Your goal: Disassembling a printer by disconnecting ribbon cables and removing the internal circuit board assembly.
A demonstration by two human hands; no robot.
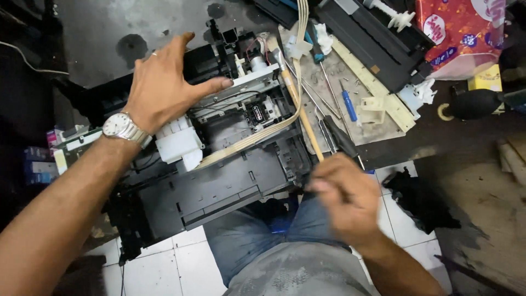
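A dark, stained workshop floor [109, 27] is meeting white tiles [181, 263] near the person's knees, and tools are lying scattered about it. At the left, the left hand [164, 82], with a wristwatch [123, 127] on its wrist, is pressing down with fingers spread wide on the top of an opened black printer [219, 186], gripping nothing. Just beside that hand, a white plastic block [178, 143] is sitting inside the printer, and a flat beige ribbon cable [257, 134] is running across the mechanism and up past a white board [350, 104]. Toward the right, the right hand [342, 194] is hovering blurred over the printer's near corner, fingers curled; whether it is holding the black-handled screwdriver [339, 137] just above it, I cannot tell. A blue-handled screwdriver [348, 104] is lying on the board, and a black cloth [419, 197] is resting on the tiles farther right.
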